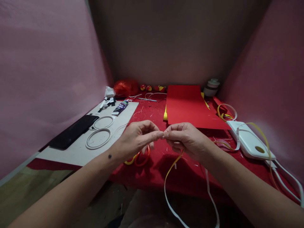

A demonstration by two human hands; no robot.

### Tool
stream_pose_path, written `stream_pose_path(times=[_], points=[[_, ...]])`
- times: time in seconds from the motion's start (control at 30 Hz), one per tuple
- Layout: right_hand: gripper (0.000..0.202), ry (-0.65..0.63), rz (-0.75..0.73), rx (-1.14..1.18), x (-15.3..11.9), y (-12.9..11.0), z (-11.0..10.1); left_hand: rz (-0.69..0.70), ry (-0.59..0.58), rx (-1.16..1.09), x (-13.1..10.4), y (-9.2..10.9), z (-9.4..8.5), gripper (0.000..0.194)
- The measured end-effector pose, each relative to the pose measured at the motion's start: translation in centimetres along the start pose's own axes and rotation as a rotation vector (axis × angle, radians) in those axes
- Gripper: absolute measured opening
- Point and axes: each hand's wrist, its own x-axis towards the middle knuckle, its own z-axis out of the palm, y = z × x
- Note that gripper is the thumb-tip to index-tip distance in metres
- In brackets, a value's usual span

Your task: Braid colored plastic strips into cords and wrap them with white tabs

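My left hand [139, 137] and my right hand [184, 139] meet fingertip to fingertip above the red table covering [154, 114]. Both pinch the end of a thin paper strip [169, 172], yellow near my fingers and white lower down, which loops below the table's front edge and comes back up under my right wrist. Just under my left hand lie scissors with orange and yellow handles [140, 158].
A red paper sheet [190, 106] lies behind my hands. A white board [104, 133] at left carries two white rings, a glue tube [120, 107] and a black phone [73, 131]. A white device [250, 142] with cables and yellow strips is at right. Pink walls close in both sides.
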Motion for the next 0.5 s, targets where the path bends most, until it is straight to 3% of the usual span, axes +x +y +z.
stream_pose_path(times=[0.1, 0.27, 0.5], points=[[0.010, -0.013, -0.009, 0.004, 0.6, 0.4, -0.3, -0.069, -0.071, -0.125, 1.0, -0.1, 0.1, 0.018], [0.012, 0.038, -0.050, -0.019, 1.9, 0.9, -1.2, -0.129, -0.116, -0.153, 3.1, -0.6, -0.2, 0.014], [0.010, 0.045, -0.091, 0.009, 2.8, 1.2, -2.3, -0.153, -0.385, -0.245, 5.7, -0.5, -1.4, 0.016]])
